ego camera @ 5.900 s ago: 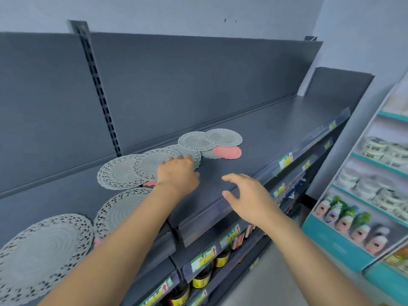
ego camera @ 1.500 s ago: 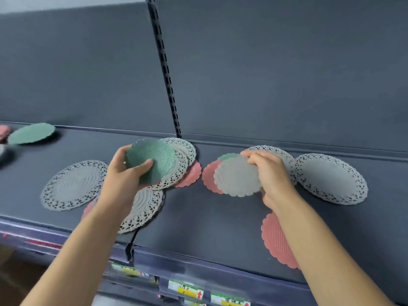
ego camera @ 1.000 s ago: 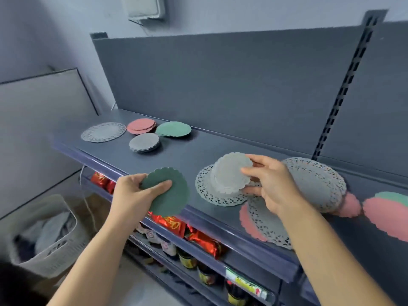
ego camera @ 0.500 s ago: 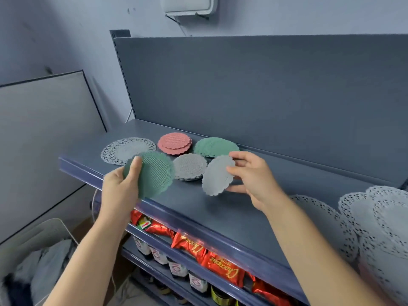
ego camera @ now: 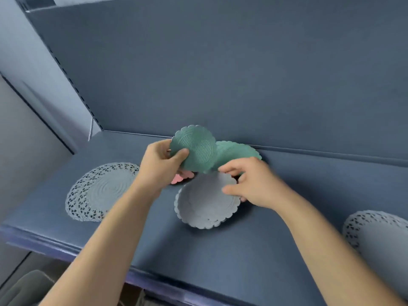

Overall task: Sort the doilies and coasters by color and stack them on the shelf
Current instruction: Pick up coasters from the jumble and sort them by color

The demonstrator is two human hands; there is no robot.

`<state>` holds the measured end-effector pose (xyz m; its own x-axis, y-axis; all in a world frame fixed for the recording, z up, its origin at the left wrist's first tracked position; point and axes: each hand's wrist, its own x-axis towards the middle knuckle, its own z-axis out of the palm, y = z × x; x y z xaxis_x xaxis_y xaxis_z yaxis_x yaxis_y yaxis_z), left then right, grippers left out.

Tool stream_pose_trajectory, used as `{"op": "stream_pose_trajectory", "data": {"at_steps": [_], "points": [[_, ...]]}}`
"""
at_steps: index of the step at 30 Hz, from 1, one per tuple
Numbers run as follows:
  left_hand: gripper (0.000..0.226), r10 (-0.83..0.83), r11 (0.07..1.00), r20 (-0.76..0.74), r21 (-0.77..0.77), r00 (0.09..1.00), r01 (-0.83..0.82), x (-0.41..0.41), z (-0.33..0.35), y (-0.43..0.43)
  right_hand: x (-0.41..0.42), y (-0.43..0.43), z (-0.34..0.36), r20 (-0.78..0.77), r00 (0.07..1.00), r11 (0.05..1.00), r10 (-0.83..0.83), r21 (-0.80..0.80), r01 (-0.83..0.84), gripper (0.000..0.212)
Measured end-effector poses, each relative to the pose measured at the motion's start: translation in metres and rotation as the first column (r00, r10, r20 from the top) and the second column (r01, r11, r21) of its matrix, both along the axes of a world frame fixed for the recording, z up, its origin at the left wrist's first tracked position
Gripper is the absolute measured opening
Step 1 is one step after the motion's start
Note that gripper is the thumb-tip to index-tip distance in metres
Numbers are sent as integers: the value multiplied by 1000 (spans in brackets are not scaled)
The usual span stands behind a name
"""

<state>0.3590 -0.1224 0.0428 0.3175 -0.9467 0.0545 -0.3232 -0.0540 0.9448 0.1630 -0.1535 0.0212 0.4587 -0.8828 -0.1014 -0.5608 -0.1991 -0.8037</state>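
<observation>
**Both hands holding coasters over a dark shelf**

The blue-grey shelf [ego camera: 254,250] runs across the view below its upright back panel [ego camera: 220,74]. Two bare forearms reach forward from the lower edge and converge over the middle of the shelf.

A large white lace doily [ego camera: 99,191] lies flat on the shelf at the left. A second lace doily [ego camera: 379,237] lies at the far right, cut off by the frame.

The right hand [ego camera: 254,182] is palm down and pinches the far right rim of a grey coaster [ego camera: 207,202], thumb on top. Whether this coaster rests on the shelf or hangs just above it cannot be told.

The left hand [ego camera: 161,166] has its fingers curled and its thumb pressed on the face of a green coaster [ego camera: 196,149]. It holds this coaster tilted in the air, in front of a green pile [ego camera: 240,151] at the back of the shelf.

A pink coaster [ego camera: 178,178] shows in part beneath the left hand.
</observation>
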Motion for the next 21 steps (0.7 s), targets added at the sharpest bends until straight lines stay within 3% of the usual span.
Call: {"op": "stream_pose_trajectory", "data": {"at_steps": [3, 6, 8, 10, 13, 15, 19, 21], "points": [[18, -121, 993, 14, -12, 993, 121, -12, -1, -37, 1, 5, 2, -63, 998, 1000, -11, 19, 12, 46], [20, -301, 953, 72, 66, 951, 296, -21, -3, -69, 3, 14, 2, -83, 989, 992, -124, 25, 126, 43], [30, -403, 914, 166, 126, 900, 386, -25, -6, -84, 3, 24, 2, -86, 968, 971, -238, 18, 240, 40], [46, -451, 892, 371, 160, 812, 423, -27, -9, -95, 3, 35, 2, -74, 928, 931, -364, -4, 365, 35], [60, -338, 918, 773, 146, 537, 368, -27, -8, -101, 2, 55, 7, -53, 842, 843, -538, -52, 535, 28], [60, -242, 924, 890, 91, 387, 370, -26, -4, -101, 1, 69, 10, -42, 786, 787, -616, -62, 614, 26], [57, -174, 878, 951, 32, 255, 478, -35, 5, -94, -5, 101, 12, -91, 697, 702, -712, -63, 709, 28], [47, -184, 835, 953, 22, 242, 549, -50, 12, -82, -14, 117, 15, -133, 656, 667, -743, -84, 740, 31]]}}
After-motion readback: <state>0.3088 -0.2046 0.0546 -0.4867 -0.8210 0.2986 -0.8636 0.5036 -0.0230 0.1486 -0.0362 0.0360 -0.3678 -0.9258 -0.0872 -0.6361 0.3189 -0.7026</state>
